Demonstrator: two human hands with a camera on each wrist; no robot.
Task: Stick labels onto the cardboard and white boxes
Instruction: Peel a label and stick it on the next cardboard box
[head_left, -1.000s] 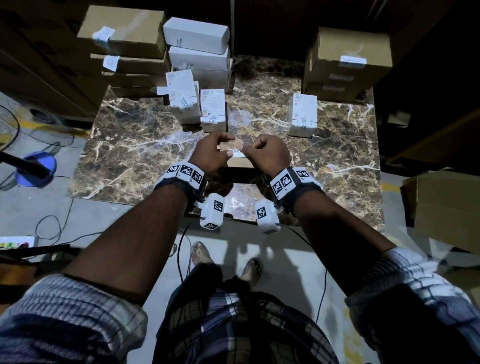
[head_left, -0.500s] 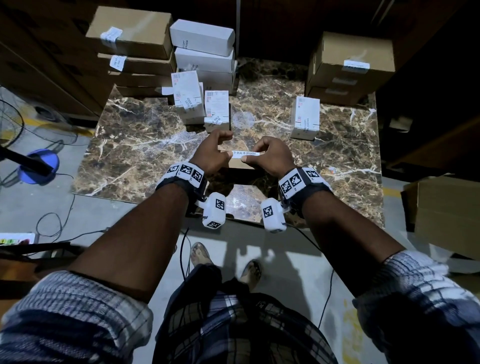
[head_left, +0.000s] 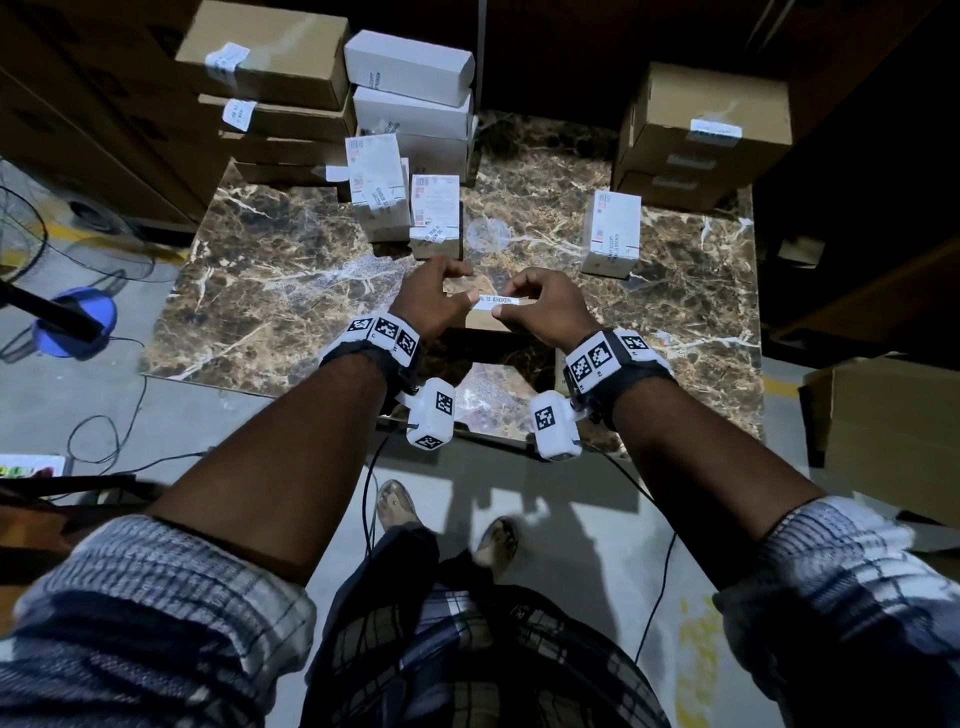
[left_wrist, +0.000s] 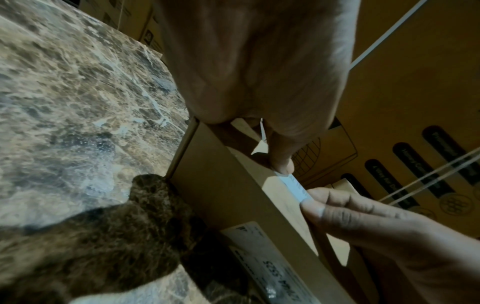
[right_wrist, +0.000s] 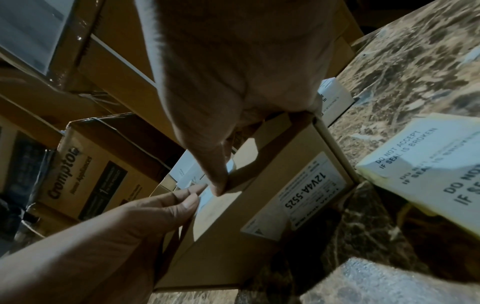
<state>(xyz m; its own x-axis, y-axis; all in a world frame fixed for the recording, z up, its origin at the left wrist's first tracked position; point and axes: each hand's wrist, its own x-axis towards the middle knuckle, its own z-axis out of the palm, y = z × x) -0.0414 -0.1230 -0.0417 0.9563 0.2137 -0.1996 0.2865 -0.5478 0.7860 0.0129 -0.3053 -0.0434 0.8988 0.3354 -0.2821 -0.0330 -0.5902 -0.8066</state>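
Note:
A narrow white label (head_left: 496, 302) with black print is stretched between my two hands. My left hand (head_left: 460, 293) pinches its left end and my right hand (head_left: 511, 307) pinches its right end. It hangs just over the top of a small cardboard box (head_left: 485, 323) on the marble table (head_left: 260, 291). In the left wrist view the label (left_wrist: 293, 185) runs along the top edge of the box (left_wrist: 228, 195). The right wrist view shows the box (right_wrist: 259, 205) with a printed sticker (right_wrist: 303, 195) on its side. I cannot tell whether the label touches the box.
Labelled cardboard boxes (head_left: 270, 57) and white boxes (head_left: 410, 67) are stacked at the back left, with more cardboard boxes (head_left: 711, 114) at the back right. A lone white box (head_left: 610, 234) stands right of my hands. A sheet of labels (right_wrist: 428, 164) lies beside the small box.
My hands have drawn apart over the small box, and the label now shows stretched between them. The boxes on the table have not moved.

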